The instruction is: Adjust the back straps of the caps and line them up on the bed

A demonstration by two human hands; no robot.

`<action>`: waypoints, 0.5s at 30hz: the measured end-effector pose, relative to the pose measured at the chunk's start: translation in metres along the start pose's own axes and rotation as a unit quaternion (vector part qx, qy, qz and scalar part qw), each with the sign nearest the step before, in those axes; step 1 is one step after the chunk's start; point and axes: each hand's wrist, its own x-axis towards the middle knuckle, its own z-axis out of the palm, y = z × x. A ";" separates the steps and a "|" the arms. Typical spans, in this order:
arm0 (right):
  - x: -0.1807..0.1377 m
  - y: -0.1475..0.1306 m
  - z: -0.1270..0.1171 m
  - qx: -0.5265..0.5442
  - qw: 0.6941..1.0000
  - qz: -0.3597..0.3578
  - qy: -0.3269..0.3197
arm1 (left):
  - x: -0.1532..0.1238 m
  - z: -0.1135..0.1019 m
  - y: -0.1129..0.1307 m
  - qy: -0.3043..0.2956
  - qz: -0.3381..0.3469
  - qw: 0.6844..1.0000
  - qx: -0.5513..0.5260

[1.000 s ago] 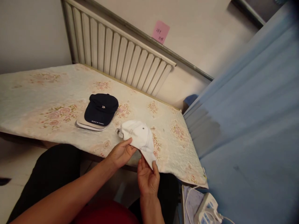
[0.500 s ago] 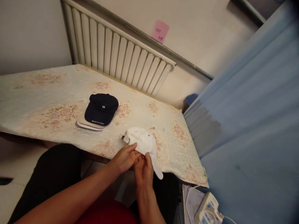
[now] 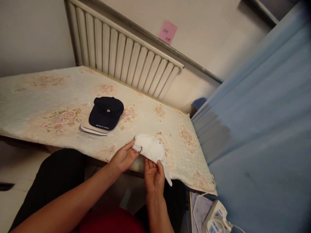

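Note:
Between my hands is a white baseball cap (image 3: 149,147), held at the near edge of the bed, its brim pointing down to the right. My left hand (image 3: 125,157) pinches the cap's back, by the strap and its small buckle. On the opposite side, my right hand (image 3: 155,174) grips the lower rim near the brim, thumb on the outside and fingers underneath. A dark navy cap (image 3: 107,111) with a small white logo and lettering on its brim lies to the left, stacked on a beige cap (image 3: 87,124) and a white brim below it.
The caps lie on a flowered, quilted cover (image 3: 145,110). Behind it a white radiator (image 3: 121,51) runs along the wall, with a pink note (image 3: 168,31) above. A blue curtain (image 3: 255,129) hangs at right. A power strip (image 3: 216,216) with cables sits lower right.
My left hand has slid left along the cap to its back strap, and my right hand has shifted slightly right. The white cap has turned a little, showing its strap and buckle.

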 end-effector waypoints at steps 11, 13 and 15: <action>0.000 -0.002 0.018 0.020 0.999 0.012 -0.045 | -0.008 0.004 -0.010 -0.029 0.006 0.999 0.025; 0.001 -0.003 0.019 0.028 0.999 0.016 -0.039 | -0.008 0.003 -0.008 -0.021 0.020 0.999 0.027; 0.003 -0.004 0.018 0.028 0.999 0.010 -0.035 | -0.008 0.002 -0.006 -0.010 0.028 0.999 0.028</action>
